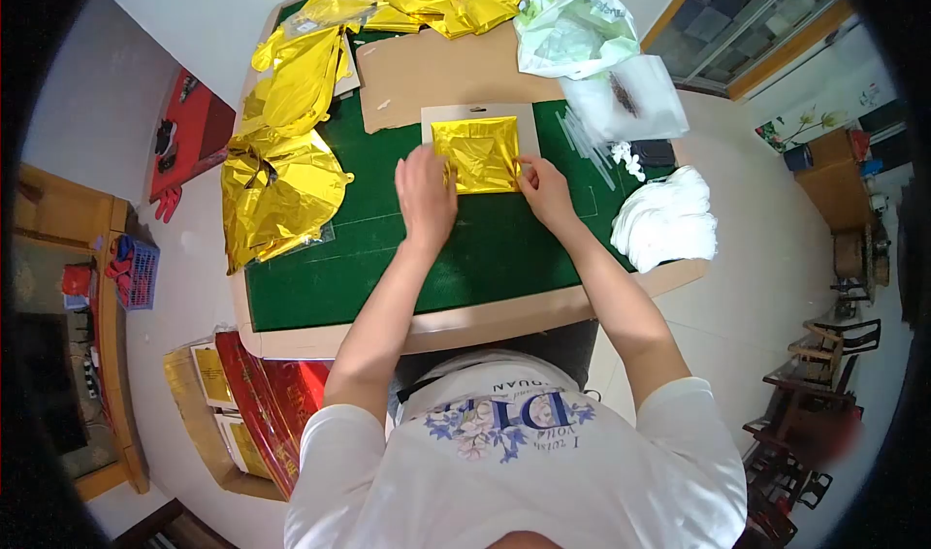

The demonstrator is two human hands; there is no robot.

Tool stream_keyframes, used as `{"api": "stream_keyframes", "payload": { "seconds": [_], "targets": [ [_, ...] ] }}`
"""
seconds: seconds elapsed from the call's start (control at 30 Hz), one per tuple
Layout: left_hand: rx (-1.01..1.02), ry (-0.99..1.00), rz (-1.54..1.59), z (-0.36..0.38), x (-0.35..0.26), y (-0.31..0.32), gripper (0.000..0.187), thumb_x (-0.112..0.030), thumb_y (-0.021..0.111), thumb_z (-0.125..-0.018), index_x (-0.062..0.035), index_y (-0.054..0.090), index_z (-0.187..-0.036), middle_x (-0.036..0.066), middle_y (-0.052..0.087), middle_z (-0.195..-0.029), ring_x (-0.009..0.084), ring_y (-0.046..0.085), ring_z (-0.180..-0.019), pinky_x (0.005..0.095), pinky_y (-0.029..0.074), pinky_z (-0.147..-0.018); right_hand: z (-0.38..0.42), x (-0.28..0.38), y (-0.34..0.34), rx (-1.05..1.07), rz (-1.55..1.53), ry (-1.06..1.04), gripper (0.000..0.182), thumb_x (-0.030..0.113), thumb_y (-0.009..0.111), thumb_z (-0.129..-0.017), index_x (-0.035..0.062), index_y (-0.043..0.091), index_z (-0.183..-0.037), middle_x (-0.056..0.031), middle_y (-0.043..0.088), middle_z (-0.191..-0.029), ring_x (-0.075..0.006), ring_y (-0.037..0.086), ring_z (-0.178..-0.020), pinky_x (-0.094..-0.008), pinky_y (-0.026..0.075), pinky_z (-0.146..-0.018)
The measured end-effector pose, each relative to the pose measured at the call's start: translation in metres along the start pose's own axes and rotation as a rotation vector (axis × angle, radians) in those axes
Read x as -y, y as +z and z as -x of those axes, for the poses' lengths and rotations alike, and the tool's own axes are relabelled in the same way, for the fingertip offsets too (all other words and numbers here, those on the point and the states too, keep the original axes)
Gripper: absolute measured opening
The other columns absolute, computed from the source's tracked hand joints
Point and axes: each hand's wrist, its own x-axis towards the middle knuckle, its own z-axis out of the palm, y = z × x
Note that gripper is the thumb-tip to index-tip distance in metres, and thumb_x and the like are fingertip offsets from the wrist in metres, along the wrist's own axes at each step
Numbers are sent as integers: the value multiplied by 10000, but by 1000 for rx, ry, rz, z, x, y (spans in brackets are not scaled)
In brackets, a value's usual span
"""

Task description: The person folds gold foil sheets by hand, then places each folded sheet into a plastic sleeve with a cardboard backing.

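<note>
A folded gold foil balloon lies as a neat rectangle on a pale backing card with a hang slot at its top. My left hand rests at the foil's left edge, back upward, its fingers stretched out and partly hidden. At the lower right edge of the foil, my right hand pinches the rim between thumb and forefinger. Both lie over the green tabletop.
Loose gold foil balloons cover the table's left and far sides. Behind the card lies a cardboard sheet. To the right are a white plastic bag, clear straws and a white bundle. A carton stands lower left.
</note>
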Motion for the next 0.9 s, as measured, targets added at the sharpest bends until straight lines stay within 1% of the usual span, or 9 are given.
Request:
{"api": "stream_keyframes", "payload": {
  "seconds": [0.03, 0.07, 0.2, 0.4, 0.5, 0.57, 0.67, 0.8, 0.9],
  "targets": [
    [-29, 151, -80, 2, -8, -4, 390, -156, 649, -842, -61, 543, -1205, 138, 498, -1298, 327, 426, -1264, 476, 334, -1060, 0, 0, 0, -3, -17, -4, 295, 48, 619, -822, 40, 613, -1117, -83, 557, -766, -217, 563, -677, -337, 475, -646],
    [145, 183, -136, 5, -17, -8, 487, -230, 617, -877, -65, 492, -1318, 145, 431, -1417, 308, 331, -1373, 506, 251, -1123, 2, 0, 1, -3, -35, -7, 294, 47, 616, -823, 37, 616, -1116, -84, 554, -767, -219, 562, -675, -340, 474, -645],
    [222, 260, 7, 16, -16, 3, 531, -320, 585, -905, -78, 467, -1363, 147, 421, -1433, 301, 340, -1370, 500, 260, -1118, 1, 1, 0, -10, 6, -23, 296, 45, 611, -824, 30, 615, -1119, -92, 557, -777, -233, 566, -688, -349, 476, -651],
    [268, 232, 41, 18, -12, 10, 527, -343, 567, -917, -82, 473, -1364, 153, 434, -1426, 305, 353, -1364, 492, 259, -1121, -2, 4, -3, 34, 40, -53, 304, 37, 601, -823, 33, 612, -1127, -116, 563, -825, -280, 576, -744, -370, 479, -682],
    [268, 239, 9, 18, -13, 9, 520, -342, 572, -920, -77, 471, -1356, 149, 441, -1419, 313, 374, -1346, 475, 297, -1097, -2, 11, -5, 62, 129, -40, 311, 49, 607, -830, 37, 612, -1140, -134, 591, -958, -310, 589, -863, -388, 484, -755],
    [263, 238, 14, 17, -13, 10, 518, -342, 575, -918, -76, 476, -1352, 149, 443, -1417, 313, 375, -1345, 474, 298, -1097, 0, 20, -2, -83, 369, -482, 326, 65, 609, -842, 39, 603, -1168, -160, 581, -1141, -345, 574, -1011, -417, 470, -856],
    [258, 239, 23, 17, -13, 9, 512, -341, 576, -916, -75, 485, -1344, 150, 444, -1415, 313, 374, -1344, 472, 298, -1097, -8, 25, 7, -13, 336, -476, 346, 63, 586, -872, 48, 589, -1218, -178, 504, -1315, -375, 507, -1167, -409, 419, -979],
    [301, 234, 2, 18, -13, 9, 535, -366, 544, -927, -90, 461, -1378, 141, 409, -1450, 300, 330, -1378, 482, 246, -1129, -34, 8, 17, -108, 397, -475, 357, 112, 542, -910, 38, 558, -1259, -165, 493, -1340, -342, 486, -1218, -429, 398, -1014],
    [266, 243, 0, 17, -14, 9, 505, -340, 562, -922, -67, 486, -1340, 156, 442, -1415, 314, 371, -1346, 469, 296, -1099, -40, -4, 21, -35, 502, -342, 374, 161, 495, -943, 32, 522, -1293, -139, 477, -1364, -305, 452, -1269, -473, 358, -1050]
  ]
}}
